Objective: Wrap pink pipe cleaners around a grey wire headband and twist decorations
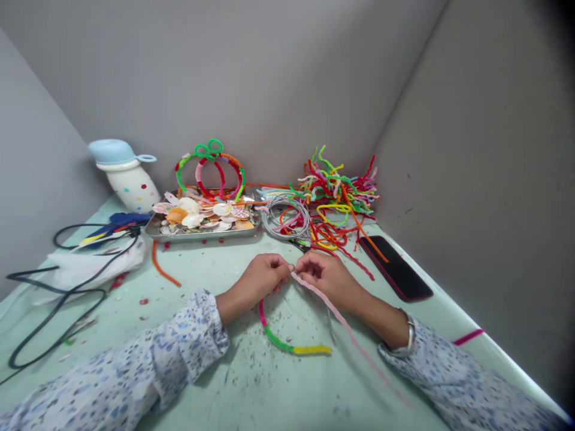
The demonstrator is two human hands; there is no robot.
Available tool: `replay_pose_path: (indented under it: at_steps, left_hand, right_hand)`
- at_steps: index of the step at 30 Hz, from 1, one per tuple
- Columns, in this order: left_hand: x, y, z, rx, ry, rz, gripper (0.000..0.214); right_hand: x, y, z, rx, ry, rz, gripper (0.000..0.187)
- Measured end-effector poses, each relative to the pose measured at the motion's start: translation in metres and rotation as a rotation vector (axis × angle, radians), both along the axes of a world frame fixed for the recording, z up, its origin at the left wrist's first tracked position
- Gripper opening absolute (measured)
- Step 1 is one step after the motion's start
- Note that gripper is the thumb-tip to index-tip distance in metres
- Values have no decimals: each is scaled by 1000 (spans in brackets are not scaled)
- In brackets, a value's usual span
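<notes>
My left hand (264,276) is closed in a pinch on a curved wire wrapped in pipe cleaner (278,341). Magenta, green and yellow sections of it show below the fingers. Close against it, my right hand (330,278) pinches a pale pink pipe cleaner (341,320) near its upper end. The pink length trails down toward the lower right, its far end blurred. A bare grey wire end (331,328) sticks out below my right hand. The fingertips meet, hiding the exact spot where pink strand and wire come together.
Behind my hands stands a metal tray (206,235) of shells, with wrapped rings (222,173) above it. A wire coil (285,218) and a pipe cleaner pile (336,185) lie to its right. A phone (395,269), bottle (128,176) and black cable (58,287) flank the workspace.
</notes>
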State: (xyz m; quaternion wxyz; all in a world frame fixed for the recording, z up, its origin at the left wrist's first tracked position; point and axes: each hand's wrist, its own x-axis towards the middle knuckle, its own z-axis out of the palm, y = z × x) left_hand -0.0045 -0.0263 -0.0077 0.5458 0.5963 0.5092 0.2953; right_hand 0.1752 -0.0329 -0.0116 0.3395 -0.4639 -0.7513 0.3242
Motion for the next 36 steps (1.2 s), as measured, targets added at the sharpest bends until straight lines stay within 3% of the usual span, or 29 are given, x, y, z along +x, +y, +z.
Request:
replay_pose_path:
  at_steps: [8,29,36]
  left_hand:
    - [-1,1,-2,38,18,-18,24]
    - [-1,-4,1,498,400,-78,15]
    - [-1,-3,1,438,291,-84,18]
  right_hand:
    - [-1,0,0,-65,39,-32,8]
    - [-1,3,1,-263,186,-43,9]
    - [-1,5,3,-272,212,-70,11]
